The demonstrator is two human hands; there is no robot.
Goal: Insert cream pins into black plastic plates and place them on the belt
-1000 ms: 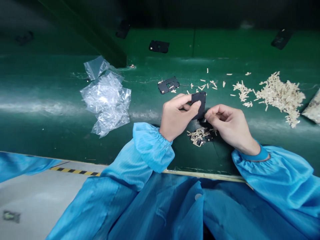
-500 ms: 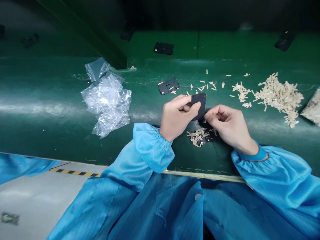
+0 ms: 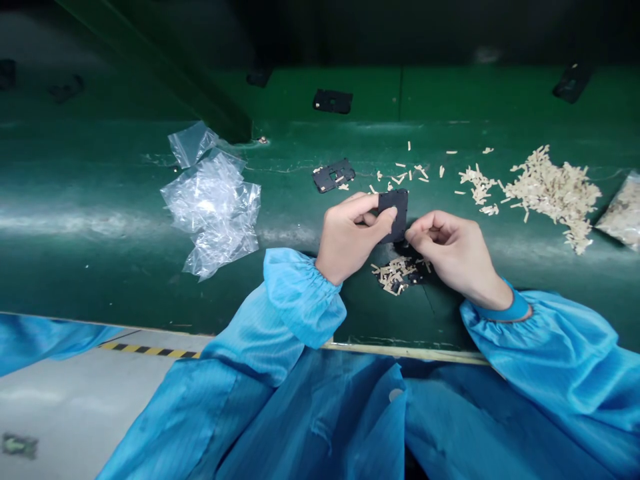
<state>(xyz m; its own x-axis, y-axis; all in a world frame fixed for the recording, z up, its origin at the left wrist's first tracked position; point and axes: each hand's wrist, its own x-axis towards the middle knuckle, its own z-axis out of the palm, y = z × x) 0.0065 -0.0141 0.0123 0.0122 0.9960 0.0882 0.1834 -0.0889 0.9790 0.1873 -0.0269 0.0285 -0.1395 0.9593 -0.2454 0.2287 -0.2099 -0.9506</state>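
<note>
My left hand (image 3: 350, 237) grips a small black plastic plate (image 3: 395, 208) between thumb and fingers, holding it upright above the green belt (image 3: 125, 220). My right hand (image 3: 450, 250) is curled, its fingertips pinched against the plate's lower right edge; what they pinch is too small to make out. Directly below both hands lies a small heap of beige strips (image 3: 397, 273). Another black plate (image 3: 334, 175) lies flat on the belt just behind my left hand.
Crumpled clear plastic bags (image 3: 213, 203) lie to the left. A large pile of beige strips (image 3: 555, 190) and scattered ones (image 3: 475, 183) lie at right, beside a filled bag (image 3: 620, 210). More black plates (image 3: 332, 101) rest on the far green surface. Grey floor with hazard tape (image 3: 150, 350) shows lower left.
Both hands with the black plate have stayed almost in place; the view has shifted slightly, so everything sits a little lower and to the left.
</note>
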